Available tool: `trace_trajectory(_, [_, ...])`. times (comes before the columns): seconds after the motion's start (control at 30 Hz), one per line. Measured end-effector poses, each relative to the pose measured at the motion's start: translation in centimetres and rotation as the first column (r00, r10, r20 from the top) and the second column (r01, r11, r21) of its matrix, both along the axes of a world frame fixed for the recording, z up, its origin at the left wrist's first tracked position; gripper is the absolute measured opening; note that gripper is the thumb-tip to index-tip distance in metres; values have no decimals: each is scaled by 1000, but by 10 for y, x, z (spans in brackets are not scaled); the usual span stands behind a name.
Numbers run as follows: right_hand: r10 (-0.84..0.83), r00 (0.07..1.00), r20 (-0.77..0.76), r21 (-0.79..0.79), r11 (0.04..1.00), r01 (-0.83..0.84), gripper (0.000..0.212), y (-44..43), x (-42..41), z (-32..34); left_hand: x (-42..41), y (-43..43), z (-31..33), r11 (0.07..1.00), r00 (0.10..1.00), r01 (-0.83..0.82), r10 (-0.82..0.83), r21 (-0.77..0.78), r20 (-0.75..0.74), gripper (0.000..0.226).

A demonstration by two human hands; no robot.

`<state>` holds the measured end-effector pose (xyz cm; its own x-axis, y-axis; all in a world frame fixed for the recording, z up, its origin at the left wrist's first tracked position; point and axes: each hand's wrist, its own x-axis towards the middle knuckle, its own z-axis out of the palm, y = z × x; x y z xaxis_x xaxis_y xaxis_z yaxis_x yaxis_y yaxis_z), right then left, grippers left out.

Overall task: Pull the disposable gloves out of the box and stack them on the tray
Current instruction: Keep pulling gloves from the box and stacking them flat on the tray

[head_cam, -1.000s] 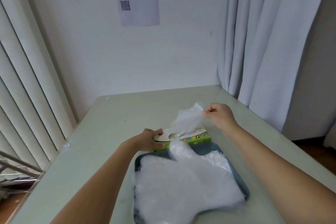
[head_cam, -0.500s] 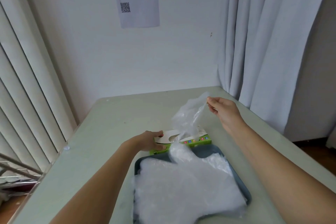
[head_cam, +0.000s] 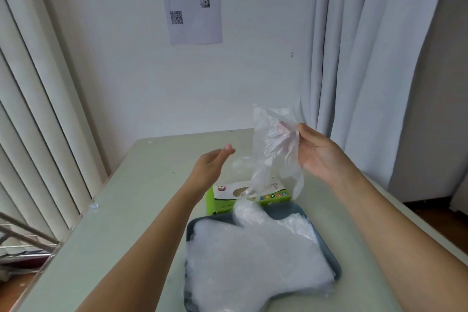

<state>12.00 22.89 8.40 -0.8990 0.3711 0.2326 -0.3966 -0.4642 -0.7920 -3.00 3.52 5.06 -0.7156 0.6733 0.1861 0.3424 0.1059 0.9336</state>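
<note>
Our right hand (head_cam: 317,153) was up in the air pinching a clear disposable glove (head_cam: 274,149) by its upper edge, so the thin plastic hung down crumpled over the box (head_cam: 222,201). Our left hand (head_cam: 211,168) was raised just to the left of it, fingers loosely spread and holding nothing, not touching the glove. The green and white box sat on the tabletop (head_cam: 141,185) right at the far edge of the blue-grey tray (head_cam: 335,267). On the tray we had a messy stack of gloves (head_cam: 253,256) covering nearly all of it.
</note>
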Motion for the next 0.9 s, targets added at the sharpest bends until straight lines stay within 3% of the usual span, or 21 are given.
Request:
trace_trajectory(0.13, [136, 985, -102, -135, 980, -149, 28, -28, 9, 4, 26, -2, 17, 981, 965, 159, -178, 109, 195, 71])
trace_trajectory(0.23, [178, 977, -118, -211, 957, -200, 31, -42, 12, -3, 49, -6, 20, 953, 926, 277, -299, 121, 231, 39])
trace_trajectory(0.3, [180, 976, -122, -230, 952, -204, 33, -51, 12, -7, 61, -7, 18, 933, 905, 322, -354, 162, 235, 37])
trace_trajectory(0.37, [97, 986, -137, -268, 954, -132, 37, -52, 17, -9, 68, -9, 18, 930, 893, 313, -357, 191, 275, 65])
trace_trajectory(0.47, [101, 981, -166, -391, 906, -159, 33, -62, 24, -9, 75, -14, 18, 945, 850, 280, -326, 169, 413, 112])
trace_trajectory(0.5, [95, 979, -179, -399, 903, -161, 32, -67, 26, -8, 78, -15, 17, 943, 836, 289, -332, 164, 437, 110])
trace_trajectory(0.6, [10, 993, -116, -369, 928, -52, 34, -78, 31, -10, 91, -17, 17, 925, 809, 301, -376, 231, 451, 61])
trace_trajectory(0.7, [0, 991, -134, -313, 949, -42, 42, -74, 35, -25, 97, -21, 27, 912, 863, 243, -359, 330, 355, 22])
trace_trajectory(0.77, [32, 992, -124, -287, 955, -67, 41, -73, 37, -33, 97, -27, 35, 895, 902, 237, -347, 377, 257, 11])
trace_trajectory(0.83, [112, 981, -160, -267, 951, -153, 40, -76, 33, -38, 99, -32, 40, 899, 937, 216, -301, 380, 179, 15])
trace_trajectory(0.9, [96, 988, -124, -258, 958, -125, 60, -77, 37, -41, 102, -37, 44, 914, 967, 170, -227, 369, 117, 17])
